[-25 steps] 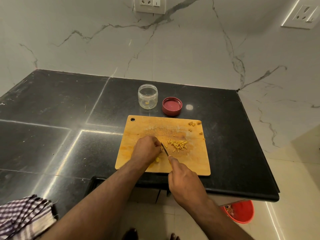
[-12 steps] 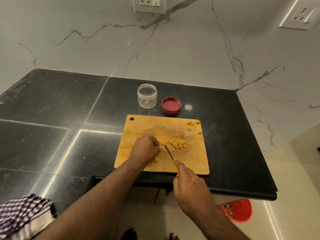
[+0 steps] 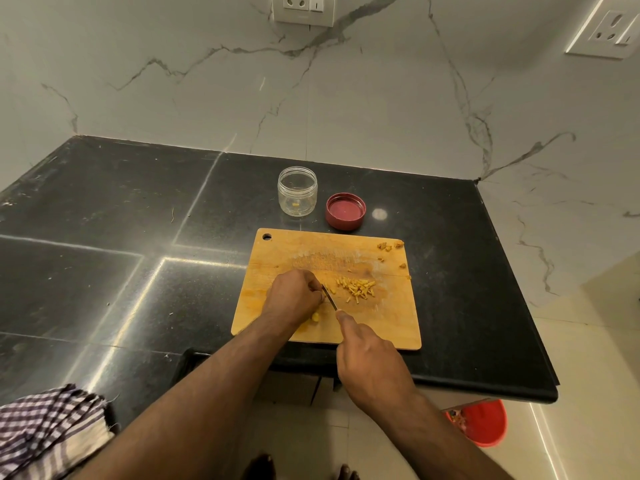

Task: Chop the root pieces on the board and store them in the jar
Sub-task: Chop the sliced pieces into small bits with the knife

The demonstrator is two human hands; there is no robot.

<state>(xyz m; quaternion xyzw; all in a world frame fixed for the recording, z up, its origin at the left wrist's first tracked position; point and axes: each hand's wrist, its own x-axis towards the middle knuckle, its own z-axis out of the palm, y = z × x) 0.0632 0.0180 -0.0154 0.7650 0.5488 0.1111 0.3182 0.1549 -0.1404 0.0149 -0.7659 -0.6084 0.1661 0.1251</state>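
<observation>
The left hand lay knuckles-up on the cutting board, fingers curled together over a yellow root piece near the board's front edge. The right hand reached in over the front edge, fingers clamped on a knife, forefinger stretched along its back. The blade's long axis ran from the front edge toward the far left, tip against the left hand. A heap of chopped sticks sat right of the blade. Beyond the far edge stood the open jar, its red lid just beside
</observation>
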